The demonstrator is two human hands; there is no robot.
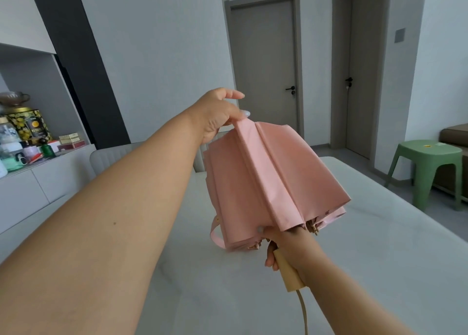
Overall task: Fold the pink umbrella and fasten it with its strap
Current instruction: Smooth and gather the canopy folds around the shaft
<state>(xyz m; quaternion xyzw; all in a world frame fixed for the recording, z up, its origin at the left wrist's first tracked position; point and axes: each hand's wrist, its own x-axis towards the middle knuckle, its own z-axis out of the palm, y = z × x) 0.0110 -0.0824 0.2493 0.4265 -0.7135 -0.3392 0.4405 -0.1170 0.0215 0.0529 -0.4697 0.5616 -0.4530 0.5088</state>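
The pink umbrella (268, 182) is collapsed but loose, its panels hanging in wide pleats above the white table (379, 246). My left hand (220, 114) reaches far forward and pinches the top fold of the canopy near the tip. My right hand (286, 243) grips the pale wooden handle (288, 274) just below the canopy's rim, with a cord trailing from the handle's end. The pink strap (215, 236) dangles in a loop at the lower left of the canopy, unfastened.
A grey chair back (111, 160) stands behind the table on the left. A sideboard (38, 180) with tins, jars and boxes runs along the left wall. A green stool (428, 167) stands at the right, with two closed doors beyond.
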